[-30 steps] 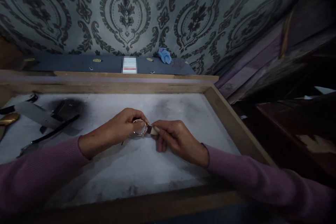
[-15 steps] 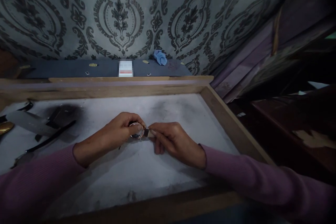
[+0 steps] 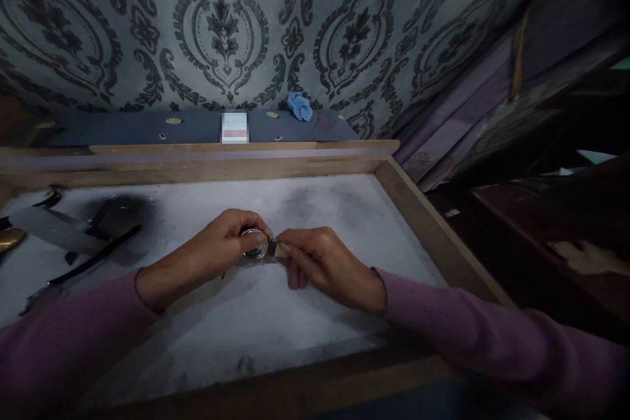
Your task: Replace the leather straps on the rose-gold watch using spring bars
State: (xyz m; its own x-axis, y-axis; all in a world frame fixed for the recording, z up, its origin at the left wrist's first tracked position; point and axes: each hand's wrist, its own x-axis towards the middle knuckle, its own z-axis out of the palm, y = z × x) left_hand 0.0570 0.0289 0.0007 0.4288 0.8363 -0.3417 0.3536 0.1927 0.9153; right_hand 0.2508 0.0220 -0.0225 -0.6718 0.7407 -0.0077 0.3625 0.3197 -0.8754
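Left hand [image 3: 216,243] closed, watch case [image 3: 254,253] pinched under thumb, over middle of bench [image 3: 275,167]. Strap [image 3: 272,248] at case's 3 o'clock, long axis roughly 9-to-3; right hand [image 3: 327,259], nearer strap, pinches it. Whether joined: cannot tell.

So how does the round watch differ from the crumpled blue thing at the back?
The watch is round with a shiny rim; the blue thing is crumpled and irregular. The watch is held in the left hand; the blue thing lies untouched on the dark ledge.
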